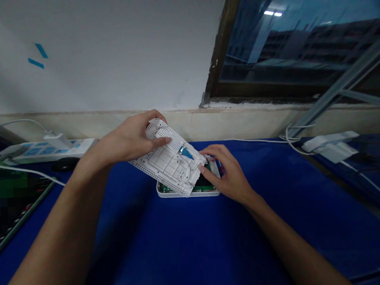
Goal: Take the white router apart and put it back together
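Note:
A white perforated plastic panel (170,161) with moulded ribs is tilted above a shallow white casing (189,194). Gripping the panel's upper left end is my left hand (134,135), its thumb across the face. My right hand (226,172) has thumb and index finger at the panel's right corner, closed on it as far as I can see. Inside the casing, a green circuit board (206,188) shows partly; the panel hides much of it. A small blue piece (186,152) shows through an opening in the panel.
A white power strip (82,146) with a plugged-in adapter (58,141) lies at the left by the wall. Beside it is a black rounded object (65,164). White adapters (331,145) with cables and a metal strut (338,82) stand at right. The table (184,247) is blue.

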`<state>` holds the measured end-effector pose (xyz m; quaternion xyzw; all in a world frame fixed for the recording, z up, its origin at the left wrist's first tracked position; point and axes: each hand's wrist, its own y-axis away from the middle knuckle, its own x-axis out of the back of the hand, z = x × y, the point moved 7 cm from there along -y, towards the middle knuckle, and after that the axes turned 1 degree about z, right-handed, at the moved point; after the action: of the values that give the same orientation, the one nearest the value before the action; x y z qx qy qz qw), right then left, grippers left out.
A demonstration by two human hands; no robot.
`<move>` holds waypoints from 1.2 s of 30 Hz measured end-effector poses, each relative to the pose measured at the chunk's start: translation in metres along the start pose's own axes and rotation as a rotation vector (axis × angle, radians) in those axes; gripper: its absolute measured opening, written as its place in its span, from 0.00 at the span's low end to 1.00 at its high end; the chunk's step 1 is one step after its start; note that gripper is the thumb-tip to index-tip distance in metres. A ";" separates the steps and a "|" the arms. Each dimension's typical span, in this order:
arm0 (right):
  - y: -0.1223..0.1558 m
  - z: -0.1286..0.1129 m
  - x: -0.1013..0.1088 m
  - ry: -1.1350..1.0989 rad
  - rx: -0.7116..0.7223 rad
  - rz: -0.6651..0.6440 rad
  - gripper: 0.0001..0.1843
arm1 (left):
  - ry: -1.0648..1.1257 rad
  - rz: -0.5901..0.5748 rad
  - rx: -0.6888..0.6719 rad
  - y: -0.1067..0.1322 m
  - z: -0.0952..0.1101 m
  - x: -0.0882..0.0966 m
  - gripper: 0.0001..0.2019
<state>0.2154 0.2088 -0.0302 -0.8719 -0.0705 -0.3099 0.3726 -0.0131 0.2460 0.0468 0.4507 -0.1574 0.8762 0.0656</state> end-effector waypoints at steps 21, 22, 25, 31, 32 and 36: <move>-0.003 -0.001 -0.024 0.089 -0.014 0.262 0.06 | 0.052 -0.021 0.068 -0.006 -0.002 -0.021 0.21; -0.004 -0.002 -0.025 0.118 0.010 0.238 0.06 | 0.066 -0.025 0.076 -0.005 -0.002 -0.021 0.21; -0.007 -0.005 -0.031 0.218 0.064 0.155 0.08 | 0.110 -0.026 0.093 -0.005 -0.002 -0.021 0.20; -0.010 0.002 -0.040 0.375 0.013 0.069 0.10 | 0.178 0.039 0.101 -0.008 -0.006 -0.022 0.18; -0.010 0.002 -0.041 0.392 0.002 0.062 0.11 | 0.193 0.043 0.110 -0.008 -0.007 -0.023 0.18; -0.010 0.004 -0.043 0.437 -0.035 0.030 0.12 | 0.245 0.035 0.125 -0.008 -0.004 -0.024 0.18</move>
<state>0.1793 0.2234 -0.0517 -0.7914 0.0305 -0.4869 0.3683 0.0002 0.2556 0.0268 0.3406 -0.1013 0.9339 0.0406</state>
